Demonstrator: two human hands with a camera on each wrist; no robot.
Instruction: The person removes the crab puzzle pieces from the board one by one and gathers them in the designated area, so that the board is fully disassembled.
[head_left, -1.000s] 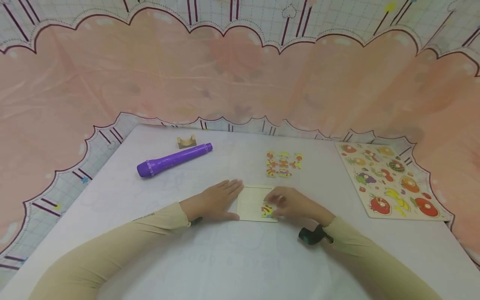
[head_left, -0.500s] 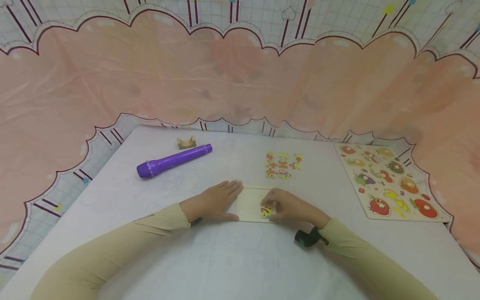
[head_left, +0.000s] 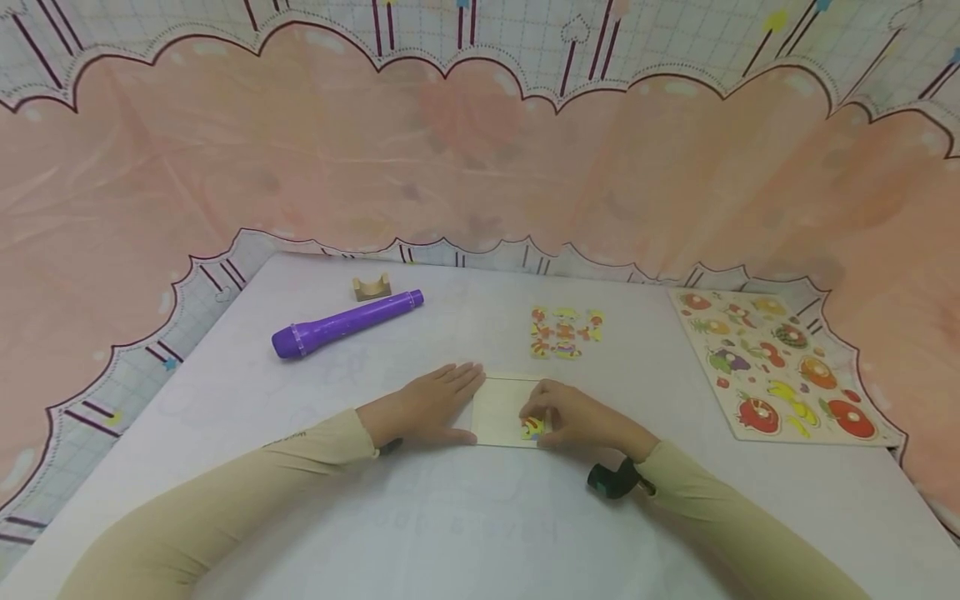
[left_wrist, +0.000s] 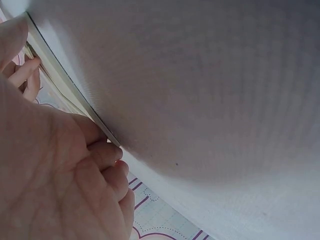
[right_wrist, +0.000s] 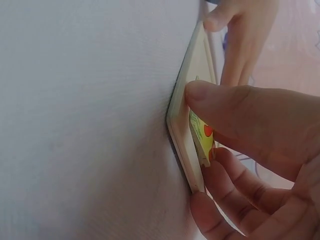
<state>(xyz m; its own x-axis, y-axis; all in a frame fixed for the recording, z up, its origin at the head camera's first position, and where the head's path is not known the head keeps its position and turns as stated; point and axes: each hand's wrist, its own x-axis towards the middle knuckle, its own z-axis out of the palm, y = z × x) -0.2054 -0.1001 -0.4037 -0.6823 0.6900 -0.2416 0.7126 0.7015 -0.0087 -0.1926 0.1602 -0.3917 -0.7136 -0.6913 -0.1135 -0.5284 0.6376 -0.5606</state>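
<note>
A small pale wooden puzzle board lies flat before me. My left hand rests along its left edge, fingers extended and thumb near the close corner; the left wrist view shows the fingertips touching the board's rim. At the board's close right corner is a yellow puzzle piece with red and blue print. My right hand pinches this piece between thumb and fingers. In the right wrist view the piece sits tilted against the frame, partly hidden by the thumb.
Several printed puzzle pieces lie grouped beyond the board. A purple microphone-shaped tube and a notched wooden block are at the back left. A large fruit puzzle board lies on the right. A patterned curtain hangs behind the table.
My right hand has shifted slightly left and closer over the corner piece, covering more of it. The left hand stays at the board's left edge.
</note>
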